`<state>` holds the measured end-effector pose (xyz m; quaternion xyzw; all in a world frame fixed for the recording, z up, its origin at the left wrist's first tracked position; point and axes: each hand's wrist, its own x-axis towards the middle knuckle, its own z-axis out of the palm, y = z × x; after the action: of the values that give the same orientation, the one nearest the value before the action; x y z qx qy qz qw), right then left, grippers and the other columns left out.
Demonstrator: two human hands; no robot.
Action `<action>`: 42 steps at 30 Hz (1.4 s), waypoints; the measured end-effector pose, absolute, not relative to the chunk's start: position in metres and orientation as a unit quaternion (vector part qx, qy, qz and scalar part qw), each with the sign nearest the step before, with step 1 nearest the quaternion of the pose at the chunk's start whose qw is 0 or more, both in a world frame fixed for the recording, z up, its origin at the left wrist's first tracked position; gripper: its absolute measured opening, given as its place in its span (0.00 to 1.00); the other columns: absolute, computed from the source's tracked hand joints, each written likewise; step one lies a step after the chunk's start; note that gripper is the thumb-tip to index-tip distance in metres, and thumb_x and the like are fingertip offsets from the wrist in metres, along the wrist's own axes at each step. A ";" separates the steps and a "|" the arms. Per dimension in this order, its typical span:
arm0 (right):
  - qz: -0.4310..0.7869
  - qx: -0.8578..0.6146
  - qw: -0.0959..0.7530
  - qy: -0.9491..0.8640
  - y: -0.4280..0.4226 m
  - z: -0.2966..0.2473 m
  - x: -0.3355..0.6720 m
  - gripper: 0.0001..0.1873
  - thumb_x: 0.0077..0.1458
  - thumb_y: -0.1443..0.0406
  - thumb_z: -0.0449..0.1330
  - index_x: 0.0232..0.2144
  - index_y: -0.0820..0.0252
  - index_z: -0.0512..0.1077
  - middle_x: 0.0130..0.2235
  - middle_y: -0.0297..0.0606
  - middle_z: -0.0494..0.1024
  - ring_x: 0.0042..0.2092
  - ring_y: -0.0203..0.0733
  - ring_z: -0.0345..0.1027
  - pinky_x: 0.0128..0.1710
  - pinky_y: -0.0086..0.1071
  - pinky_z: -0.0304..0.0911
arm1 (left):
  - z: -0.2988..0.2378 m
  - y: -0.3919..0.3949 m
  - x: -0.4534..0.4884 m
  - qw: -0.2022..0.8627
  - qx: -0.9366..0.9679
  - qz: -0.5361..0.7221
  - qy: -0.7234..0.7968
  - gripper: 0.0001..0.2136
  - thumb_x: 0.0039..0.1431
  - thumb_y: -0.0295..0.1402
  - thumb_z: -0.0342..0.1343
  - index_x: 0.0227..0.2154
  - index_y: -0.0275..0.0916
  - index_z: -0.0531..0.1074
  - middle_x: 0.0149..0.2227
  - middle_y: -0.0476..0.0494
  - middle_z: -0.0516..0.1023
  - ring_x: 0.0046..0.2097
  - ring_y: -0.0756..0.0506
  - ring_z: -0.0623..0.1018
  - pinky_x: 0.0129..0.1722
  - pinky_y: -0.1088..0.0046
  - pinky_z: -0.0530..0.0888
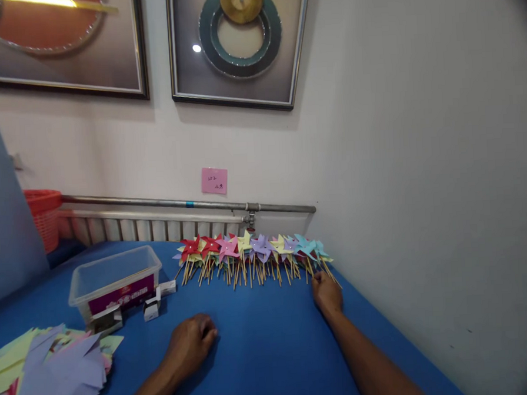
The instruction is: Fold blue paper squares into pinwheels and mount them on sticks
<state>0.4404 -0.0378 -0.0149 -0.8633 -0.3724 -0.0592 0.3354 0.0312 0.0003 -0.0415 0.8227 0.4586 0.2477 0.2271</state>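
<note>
Lighting was kinda dim and flat. A yellowish streak glared off the left framed picture [71, 72], plus a white spot on the right framed picture [240, 45]. Soft shadow under the left hand [191, 340]; right-hand corners went dark.

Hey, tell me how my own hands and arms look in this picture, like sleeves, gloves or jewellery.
Your left hand and right hand are ungloved. Both forearms are bare as far as the view shows, with no sleeve, watch or bracelet visible. No ring can be made out.
</note>
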 end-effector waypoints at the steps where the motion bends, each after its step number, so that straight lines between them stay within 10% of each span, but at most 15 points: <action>1: -0.059 -0.866 0.329 -0.372 -0.037 -0.016 0.441 0.12 0.62 0.67 0.55 0.39 0.58 0.78 0.36 0.43 0.81 0.37 0.45 0.73 0.34 0.33 0.54 | -0.041 0.000 0.031 0.226 0.825 0.245 0.456 0.07 0.61 0.32 0.54 0.29 0.40 0.76 0.34 0.46 0.81 0.36 0.45 0.76 0.37 0.72 0.60; 28: -0.123 -0.821 0.363 -0.423 -0.064 0.001 0.386 0.20 0.67 0.56 0.47 0.36 0.60 0.73 0.36 0.48 0.79 0.37 0.48 0.69 0.37 0.37 0.56 | -0.021 -0.008 0.032 0.178 0.851 0.178 0.461 0.09 0.63 0.33 0.54 0.34 0.39 0.79 0.39 0.44 0.83 0.42 0.45 0.79 0.40 0.71 0.66; 42: 0.010 -0.398 0.329 -0.856 -0.118 -0.052 0.094 0.12 0.67 0.63 0.55 0.28 0.54 0.66 0.29 0.32 0.79 0.31 0.41 0.71 0.34 0.33 0.56 | -0.005 -0.010 0.016 0.109 0.860 0.144 0.477 0.12 0.67 0.35 0.52 0.40 0.39 0.80 0.44 0.39 0.84 0.46 0.42 0.80 0.44 0.69 0.71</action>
<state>0.0940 -0.1177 -0.0519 -0.3982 -0.8561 0.0096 0.3293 0.0163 -0.0105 -0.0053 0.8604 0.4766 0.1436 0.1093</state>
